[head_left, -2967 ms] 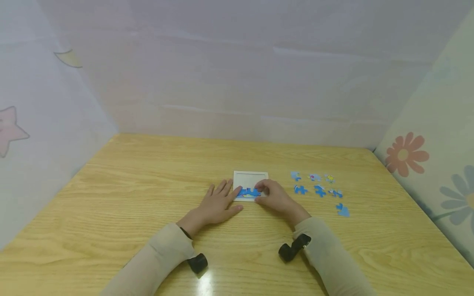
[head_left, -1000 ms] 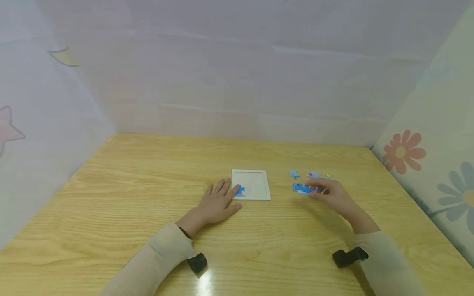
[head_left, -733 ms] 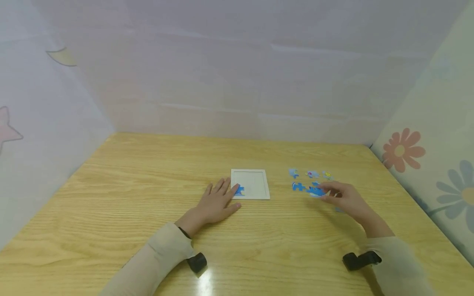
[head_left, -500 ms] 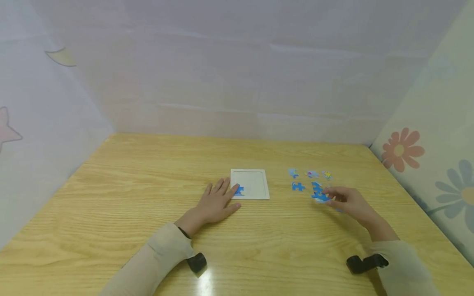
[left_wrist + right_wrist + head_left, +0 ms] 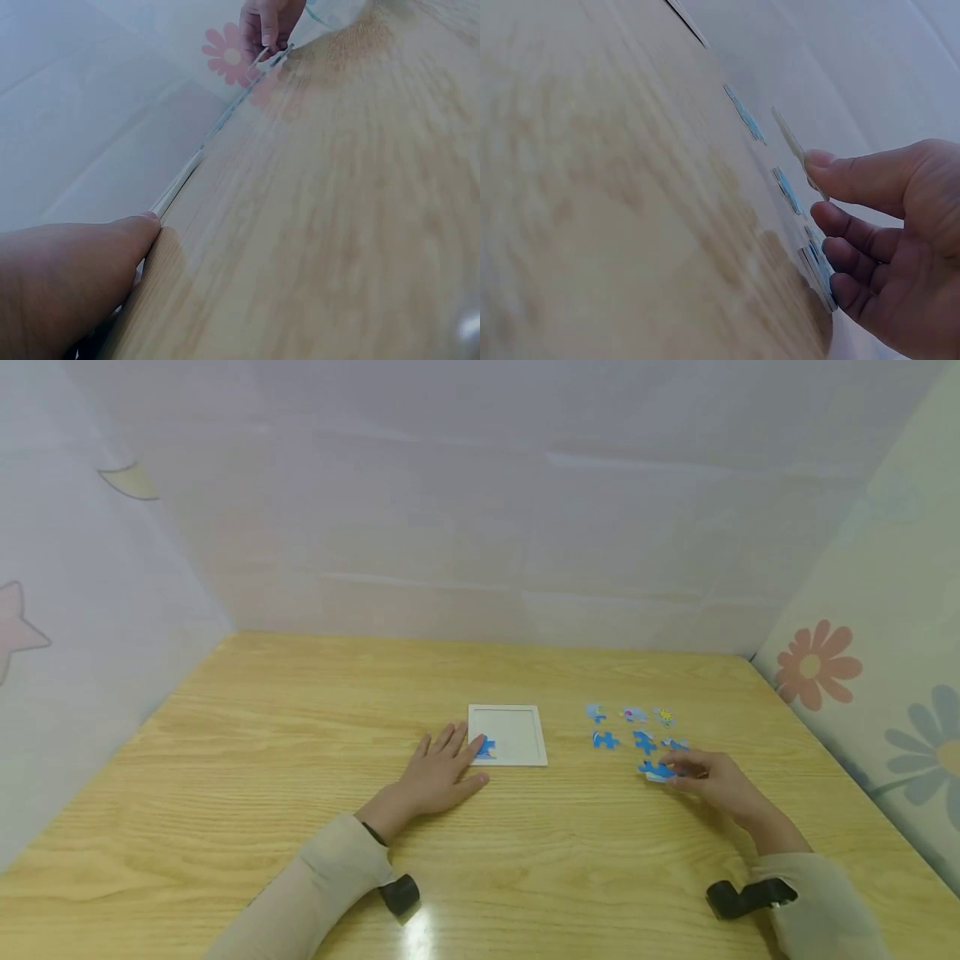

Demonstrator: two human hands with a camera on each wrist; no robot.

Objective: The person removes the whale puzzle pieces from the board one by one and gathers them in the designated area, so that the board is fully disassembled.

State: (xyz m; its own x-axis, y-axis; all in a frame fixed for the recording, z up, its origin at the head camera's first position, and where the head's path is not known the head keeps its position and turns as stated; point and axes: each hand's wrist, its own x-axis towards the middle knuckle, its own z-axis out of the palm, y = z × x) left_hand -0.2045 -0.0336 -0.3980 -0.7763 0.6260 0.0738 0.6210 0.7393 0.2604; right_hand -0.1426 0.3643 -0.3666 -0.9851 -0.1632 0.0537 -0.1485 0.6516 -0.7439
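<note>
My left hand [image 5: 438, 772] lies flat on the table with fingers spread, its index fingertip at the left side of a white puzzle frame [image 5: 543, 743]. A blue puzzle piece [image 5: 487, 747] sits in the frame's near left corner, partly covered by that finger. Well to the right, my right hand [image 5: 712, 781] pinches another blue puzzle piece [image 5: 656, 771] between thumb and fingers. In the right wrist view this held puzzle piece [image 5: 789, 135] is seen edge-on, raised above the table, with the thumb on it.
Loose puzzle pieces lie in rows beyond my right hand, among them one with a yellow sun [image 5: 664, 717], one with a pink swirl [image 5: 634, 714] and a blue one [image 5: 604, 740]. Wood-grain table [image 5: 337, 693]; printed cloth walls [image 5: 487, 527] stand around it.
My right hand has carried the blue piece from the frame rightward to the loose pieces, then slightly nearer the person, in front of the rows. My left hand has stayed in place.
</note>
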